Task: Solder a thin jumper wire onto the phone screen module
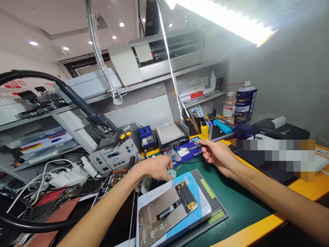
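Cables (pixel 55 171) and white chargers (pixel 64 176) crowd the desk's left edge, with a grey control station (pixel 113 157) behind them. The left hand (pixel 156 167) lies knuckles-up near the desk's middle, fingers curled narrow over a small pale reel (pixel 171 173) whose rim peeks out at the fingertips; whether it is gripped I cannot tell. Just in front of that hand, toward the near edge, 1 phone screen panel (pixel 167 211) rests on a blue package (pixel 197 197) atop a grey mat (pixel 218 209). Right of the reel and close by, the right hand (pixel 218 155) is closed around a dark soldering iron handle (pixel 226 136), its tip pointing left over a blue pad (pixel 190 151). Behind it stand a heating plate (pixel 171 134), 1 yellow bottle (pixel 204 129) and a spray can (pixel 245 103) near the far edge.
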